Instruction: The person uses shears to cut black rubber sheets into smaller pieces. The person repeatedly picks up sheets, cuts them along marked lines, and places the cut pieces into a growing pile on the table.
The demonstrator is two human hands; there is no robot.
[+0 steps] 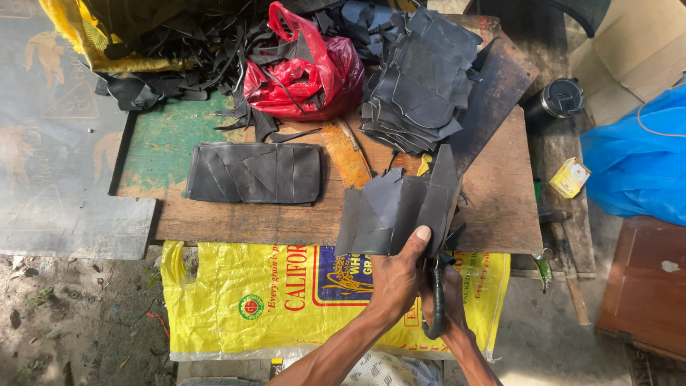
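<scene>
Two hands at desk [500,207] edge: left hand [394,280] fingers pinch black sheets [396,211]; thin, floppy, light, best held near lower edge. Right hand [444,304] fingers closed on shears [435,297].

bare board [493,207] right of held black sheets [393,211] open; flat black stack [254,173] left, piled cut pieces [421,78] block behind
</scene>
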